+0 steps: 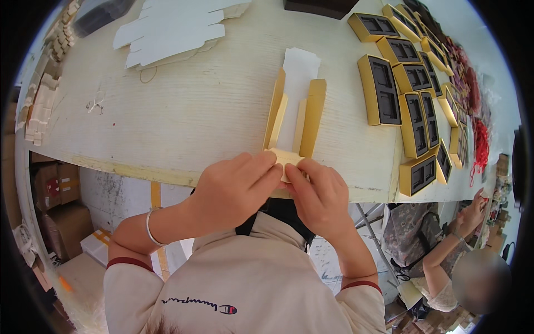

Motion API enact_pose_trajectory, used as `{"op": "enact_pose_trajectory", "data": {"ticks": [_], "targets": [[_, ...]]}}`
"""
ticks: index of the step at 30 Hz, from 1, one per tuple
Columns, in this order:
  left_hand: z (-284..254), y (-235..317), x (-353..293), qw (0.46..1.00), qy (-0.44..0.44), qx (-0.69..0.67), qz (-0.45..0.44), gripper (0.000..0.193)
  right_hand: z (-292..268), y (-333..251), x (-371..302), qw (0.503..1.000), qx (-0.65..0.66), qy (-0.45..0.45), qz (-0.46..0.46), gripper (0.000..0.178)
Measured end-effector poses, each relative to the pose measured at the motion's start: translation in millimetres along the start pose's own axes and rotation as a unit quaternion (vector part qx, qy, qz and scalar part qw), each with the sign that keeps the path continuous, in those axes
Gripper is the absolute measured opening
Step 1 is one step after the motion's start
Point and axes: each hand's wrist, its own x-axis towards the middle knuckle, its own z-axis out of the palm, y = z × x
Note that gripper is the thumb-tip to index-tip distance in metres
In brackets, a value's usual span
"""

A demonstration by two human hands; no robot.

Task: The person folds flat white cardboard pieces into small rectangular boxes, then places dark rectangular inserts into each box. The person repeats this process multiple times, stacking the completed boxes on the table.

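Note:
A partly folded gold cardboard box (314, 119) lies at the table's front edge, its white inner side up and its long gold sides standing. At its near end, my left hand (240, 181) pinches the folded end flap (285, 158) between thumb and fingers. Close beside it, my right hand (318, 192) grips the same flap from the other side. Both thumbs press on the pale gold card. The far end of the box, a white flap (302, 60), lies flat and unfolded on the table.
Flat white box blanks (175, 30) are stacked at the far left. Several gold boxes with black inserts (380, 89) stand at the right, near red cords (480, 142). A dark box (321, 6) sits at the back. Another person's arm (448, 253) reaches in at the lower right.

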Motion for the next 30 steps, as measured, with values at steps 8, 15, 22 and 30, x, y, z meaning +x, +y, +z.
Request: {"op": "enact_pose_trajectory", "data": {"ticks": [8, 15, 22, 30], "targets": [[-11.2, -1.2, 11.1, 0.99, -0.139, -0.004, -0.033, 0.022, -11.9, -6.9, 20.0, 0.991, -0.01, -0.13, 0.037, 0.018], [-10.6, 2.3, 7.7, 0.987, -0.133, 0.086, 0.016, 0.02, -11.2, -6.8, 18.4, 0.992, 0.024, -0.113, 0.043, 0.02], [-21.8, -3.7, 24.2, 0.97, -0.242, 0.035, -0.017, 0.017, -16.5, -4.2, 21.8, 0.98, 0.021, -0.191, 0.056, 0.026], [-34.7, -10.7, 32.5, 0.977, -0.179, 0.083, 0.076, 0.021, -12.9, -5.4, 12.9, 0.99, 0.036, -0.132, 0.04, 0.029]]}}
